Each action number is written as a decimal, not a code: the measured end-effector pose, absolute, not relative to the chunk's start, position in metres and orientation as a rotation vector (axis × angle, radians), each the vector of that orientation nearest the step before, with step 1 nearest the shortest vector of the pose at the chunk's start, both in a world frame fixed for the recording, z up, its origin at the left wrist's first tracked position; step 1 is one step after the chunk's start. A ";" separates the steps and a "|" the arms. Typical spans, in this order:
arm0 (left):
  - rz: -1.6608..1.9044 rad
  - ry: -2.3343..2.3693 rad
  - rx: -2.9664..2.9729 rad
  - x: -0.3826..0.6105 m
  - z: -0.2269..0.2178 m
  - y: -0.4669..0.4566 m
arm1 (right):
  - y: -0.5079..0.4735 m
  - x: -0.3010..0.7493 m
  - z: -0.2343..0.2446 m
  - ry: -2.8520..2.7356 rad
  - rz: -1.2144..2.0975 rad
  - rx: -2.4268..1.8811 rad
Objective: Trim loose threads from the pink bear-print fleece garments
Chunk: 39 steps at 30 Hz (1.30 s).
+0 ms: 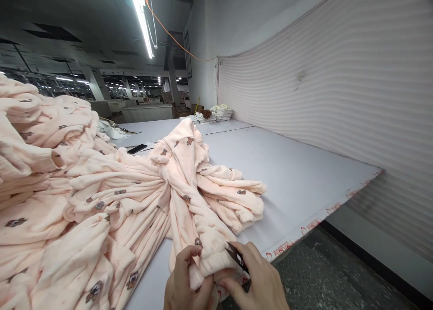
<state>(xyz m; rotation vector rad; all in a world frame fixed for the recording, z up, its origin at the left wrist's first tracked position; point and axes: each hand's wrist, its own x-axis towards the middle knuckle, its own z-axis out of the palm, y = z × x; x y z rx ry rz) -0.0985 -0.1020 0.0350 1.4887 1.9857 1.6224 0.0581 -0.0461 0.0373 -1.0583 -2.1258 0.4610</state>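
A pale pink fleece garment (189,179) with small bear prints lies bunched on the table, one sleeve stretched toward me. My left hand (189,278) is closed, pinching the edge of the sleeve's cuff (216,261). On the cuff's other side, my right hand (257,274) is closed around small dark thread snips (236,256), their blades pointing up and left against the fabric. The right thumb lies at the cuff opening. The fingers partly hide the snips' handle and the lower edge of the cuff.
A tall heap of matching pink garments (43,166) fills the left side. A black phone (137,148) lies behind the garment. White folded stacks (219,113) stand at the far end. The table edge (309,227) runs along the right, with a quilted sheet (321,84) on the wall.
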 end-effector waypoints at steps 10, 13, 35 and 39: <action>1.264 1.931 1.743 -0.117 0.024 -0.096 | -0.035 0.044 0.031 -1.602 0.808 -1.080; 1.485 1.956 1.621 -0.110 0.027 -0.101 | -0.033 0.046 0.023 -1.618 0.692 -1.170; 1.389 1.749 2.158 -0.119 0.040 -0.078 | -0.042 0.069 0.064 -2.304 0.022 -0.938; 1.360 1.699 2.202 -0.121 0.040 -0.077 | -0.040 0.064 0.072 -2.406 -0.018 -0.957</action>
